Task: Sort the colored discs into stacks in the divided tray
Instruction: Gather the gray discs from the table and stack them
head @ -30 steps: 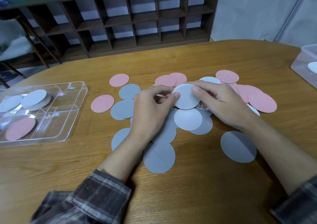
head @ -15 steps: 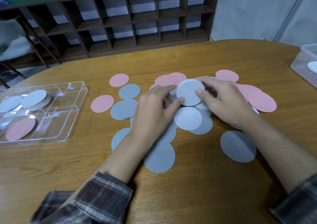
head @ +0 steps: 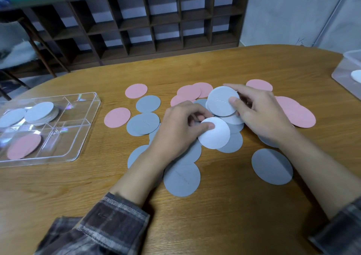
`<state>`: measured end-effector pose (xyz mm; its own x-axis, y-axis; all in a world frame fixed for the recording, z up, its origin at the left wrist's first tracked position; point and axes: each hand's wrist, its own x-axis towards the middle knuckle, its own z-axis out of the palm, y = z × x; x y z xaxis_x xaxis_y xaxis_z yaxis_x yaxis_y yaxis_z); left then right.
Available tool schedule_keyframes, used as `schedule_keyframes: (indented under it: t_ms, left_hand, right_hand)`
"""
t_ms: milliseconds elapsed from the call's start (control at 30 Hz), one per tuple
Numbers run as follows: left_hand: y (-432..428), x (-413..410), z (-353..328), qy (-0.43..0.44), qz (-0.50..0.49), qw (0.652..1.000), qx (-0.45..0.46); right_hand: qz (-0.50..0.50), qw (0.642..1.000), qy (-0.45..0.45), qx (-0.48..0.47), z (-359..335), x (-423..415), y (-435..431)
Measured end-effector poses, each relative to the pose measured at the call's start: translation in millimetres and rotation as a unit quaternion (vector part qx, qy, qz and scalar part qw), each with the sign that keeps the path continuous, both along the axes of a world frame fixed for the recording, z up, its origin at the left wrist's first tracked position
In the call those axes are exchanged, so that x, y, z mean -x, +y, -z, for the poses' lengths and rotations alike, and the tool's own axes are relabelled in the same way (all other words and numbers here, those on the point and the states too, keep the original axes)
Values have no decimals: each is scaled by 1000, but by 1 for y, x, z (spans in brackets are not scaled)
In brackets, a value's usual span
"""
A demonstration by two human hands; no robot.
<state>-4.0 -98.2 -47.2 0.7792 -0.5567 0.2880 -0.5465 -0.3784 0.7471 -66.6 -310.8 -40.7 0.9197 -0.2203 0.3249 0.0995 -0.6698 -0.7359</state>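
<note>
**Both hands on pale discs over the pile**

Wide wooden tabletop (head: 234, 219) fills the view, with a dark cubby shelf (head: 156, 22) behind it against the wall. Over on the left sits the clear tray (head: 64, 137), and there's sorting in it already. A pale stack (head: 40, 111) is in a back compartment, with a pale disc (head: 11, 117) beside it at the frame edge. A lone pink disc (head: 24, 146) lies in the front left compartment. At the far right edge a clear bin (head: 345, 73) pokes in, something white inside.

Centre of the tabletop, the loose pile: grey discs (head: 143, 123) overlap around and under the left wrist. Pink discs (head: 297, 114) fan along the far side and out to the right. A stray grey disc (head: 272, 166) lies alone by the right forearm, and a stray pink disc (head: 136, 90) sits apart at the far left of the spread.

Now the hands, both in plaid sleeves (head: 109, 225). The left hand (head: 175, 133) pinches a white disc (head: 214, 132) right over the heap, thumb on top, fingers curled beneath. The right hand (head: 259, 116) grips a pale grey disc (head: 221, 101), thumb pressed on its face, faint raised lettering showing, just beyond the white disc
</note>
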Motion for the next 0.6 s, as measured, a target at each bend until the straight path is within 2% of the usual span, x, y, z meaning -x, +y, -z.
schedule_keyframes:
  t_ms: [133, 300, 600]
  left_hand:
    - [0, -3, -2, 83, 7, 994, 67]
    - [0, -7, -3, 133, -28, 979, 152]
    - [-4, 2, 2, 83, -109, 983, 121]
  right_hand:
    - [-7, 1000, 14, -9, 1, -1, 1]
    - [-45, 996, 24, -67, -1, 0, 4]
    - [-83, 993, 52, -67, -4, 2, 6]
